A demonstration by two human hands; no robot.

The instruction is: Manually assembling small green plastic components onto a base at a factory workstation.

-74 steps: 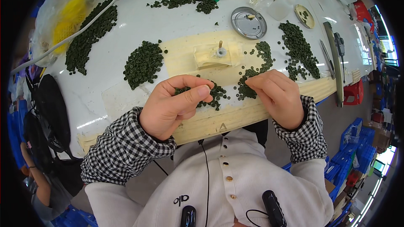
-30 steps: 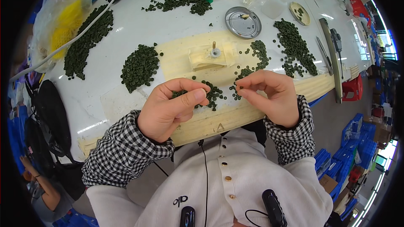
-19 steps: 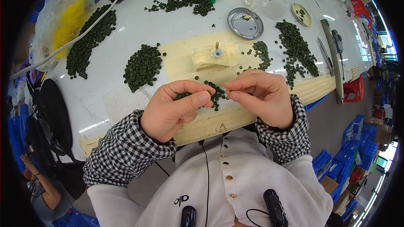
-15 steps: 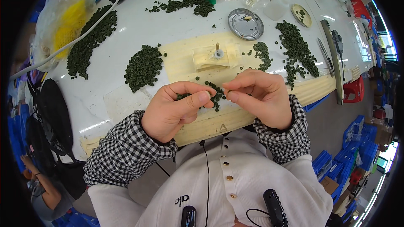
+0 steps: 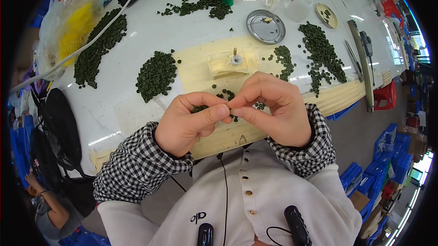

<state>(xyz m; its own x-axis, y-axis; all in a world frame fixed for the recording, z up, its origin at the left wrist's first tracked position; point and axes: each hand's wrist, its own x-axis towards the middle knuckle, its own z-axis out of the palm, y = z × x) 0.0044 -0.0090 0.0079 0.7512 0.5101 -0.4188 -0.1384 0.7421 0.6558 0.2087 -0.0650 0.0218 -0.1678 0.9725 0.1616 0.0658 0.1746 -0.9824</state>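
Above the table's near edge, my left hand [image 5: 189, 120] and my right hand [image 5: 278, 111] meet at the fingertips. Both pinch with thumb and forefinger. A tiny part sits between them, mostly covered by the fingers; a small dark green piece showed in the left fingertips a moment ago. What the right fingers pinch is too small to make out. Behind and under the fingers lies a loose cluster of small round dark green pieces [image 5: 226, 94], partly hidden by my hands. Just beyond stands a taped cream block [image 5: 221, 65] with an upright brass-coloured pin [image 5: 235, 51].
Heaps of dark green pieces lie left [image 5: 156, 75], far left [image 5: 98, 47], at the back [image 5: 214, 0] and right [image 5: 319, 47]. A round metal tin [image 5: 266, 27] sits behind the block. Tweezers [image 5: 353, 61] and a long bar [image 5: 362, 63] lie at right. A white cable [image 5: 86, 41] crosses the left.
My right hand has moved left until its fingertips touch those of my left hand. The gap between the two pinches has closed; the left hand has hardly shifted.
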